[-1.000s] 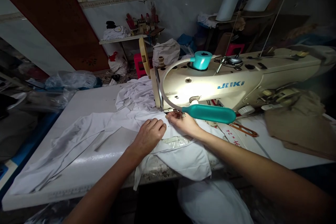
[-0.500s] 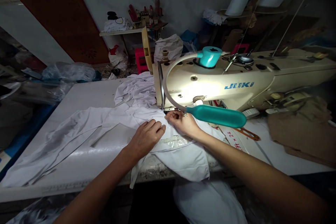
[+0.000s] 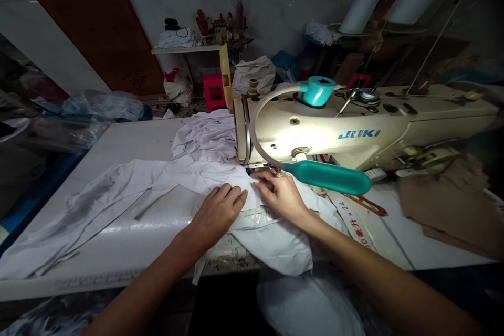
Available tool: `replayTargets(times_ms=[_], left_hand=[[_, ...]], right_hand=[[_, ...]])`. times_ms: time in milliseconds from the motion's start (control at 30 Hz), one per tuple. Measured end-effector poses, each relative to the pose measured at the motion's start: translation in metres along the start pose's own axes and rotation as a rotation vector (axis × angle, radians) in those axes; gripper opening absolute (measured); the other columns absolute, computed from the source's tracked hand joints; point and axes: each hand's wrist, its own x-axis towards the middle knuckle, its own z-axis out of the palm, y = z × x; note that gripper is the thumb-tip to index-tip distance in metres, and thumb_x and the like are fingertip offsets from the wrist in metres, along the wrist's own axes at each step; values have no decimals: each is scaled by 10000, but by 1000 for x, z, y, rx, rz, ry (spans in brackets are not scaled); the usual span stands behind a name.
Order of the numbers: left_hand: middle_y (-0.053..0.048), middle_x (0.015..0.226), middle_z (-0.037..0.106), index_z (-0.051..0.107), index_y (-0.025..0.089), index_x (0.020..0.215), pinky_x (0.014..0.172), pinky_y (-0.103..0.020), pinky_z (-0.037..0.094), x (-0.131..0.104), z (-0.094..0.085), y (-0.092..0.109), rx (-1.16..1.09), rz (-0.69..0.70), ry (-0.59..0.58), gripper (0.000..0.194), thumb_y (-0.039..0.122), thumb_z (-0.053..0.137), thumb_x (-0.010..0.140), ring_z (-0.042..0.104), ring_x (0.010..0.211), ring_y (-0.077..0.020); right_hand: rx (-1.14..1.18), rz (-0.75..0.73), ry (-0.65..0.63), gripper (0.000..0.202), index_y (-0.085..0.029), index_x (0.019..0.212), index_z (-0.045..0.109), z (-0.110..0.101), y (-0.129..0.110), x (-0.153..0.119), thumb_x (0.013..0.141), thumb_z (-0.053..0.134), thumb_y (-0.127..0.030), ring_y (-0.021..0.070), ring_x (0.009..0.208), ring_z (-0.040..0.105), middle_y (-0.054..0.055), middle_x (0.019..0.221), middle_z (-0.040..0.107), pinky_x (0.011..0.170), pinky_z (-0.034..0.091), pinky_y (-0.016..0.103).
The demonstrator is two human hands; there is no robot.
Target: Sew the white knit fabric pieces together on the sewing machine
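White fabric (image 3: 165, 181) lies across the sewing table and runs under the needle area of a cream sewing machine (image 3: 315, 131). My left hand (image 3: 222, 207) rests on the fabric just left of the needle area, its fingers curled together on the cloth. Close to the needle, my right hand (image 3: 277, 191) is on the fabric with its thumb and fingers apart. The teal lamp head (image 3: 333, 177) hangs on a bent neck above my right wrist. One part of the fabric droops over the table's front edge.
Another crumpled white cloth (image 3: 205, 134) lies behind the fabric. Orange snips (image 3: 368, 205) and folded brown cloth (image 3: 449, 205) are on the right of the table (image 3: 129, 244). Thread cones (image 3: 366, 2) stand behind the machine, and a red stool (image 3: 214, 92) is beyond the table.
My right hand has opened its fingers, which were bunched on the cloth by the needle, and shifted slightly right. My left hand stays nearly in place. The view has shifted slightly.
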Motion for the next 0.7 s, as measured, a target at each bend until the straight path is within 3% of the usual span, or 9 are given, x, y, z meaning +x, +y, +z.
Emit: replayTargets(times_ms=[133,267,433,600,700], left_hand=[[-102,1186,665,514,137,1449,848,-396,485,-3,-1,1,-31,-1,-45,490,67,590,970,595,1049,-278],[-116,1217,662,507,129,1463,880,-414,498,-5,0,1,-62,-14,-50,499,54,570,974,600,1089,-285],[-125,1220,663,542,146,1437,868,-419,523,-4,1,1,-107,-34,-28,464,52,543,983,606,1079,-284],[-139,1257,641,592,139,1376,950,-414,544,9,-1,3,-247,-123,125,386,69,473,1015,593,1161,-277],[-140,1251,636,606,121,1352,990,-410,553,20,1,4,-311,-172,78,358,90,456,1029,587,1173,-268]], right_hand=[[-304,-197,-57,416,-244,1440,634,-8,-11,-33,1064,531,-389,314,1210,614,145,1351,661,1027,501,460],[-514,-253,-115,504,-262,1496,587,-5,-15,-50,1054,529,-498,366,1257,535,176,1420,590,1018,488,532],[-564,-263,-121,513,-256,1495,581,-3,-14,-51,1054,520,-511,362,1271,520,173,1435,585,1017,475,530],[-541,-266,-106,491,-267,1468,598,-5,-12,-52,1055,518,-521,355,1315,498,166,1480,552,1020,472,513],[-531,-273,-112,485,-256,1465,596,-6,-11,-52,1058,523,-511,354,1343,479,165,1515,521,1044,463,520]])
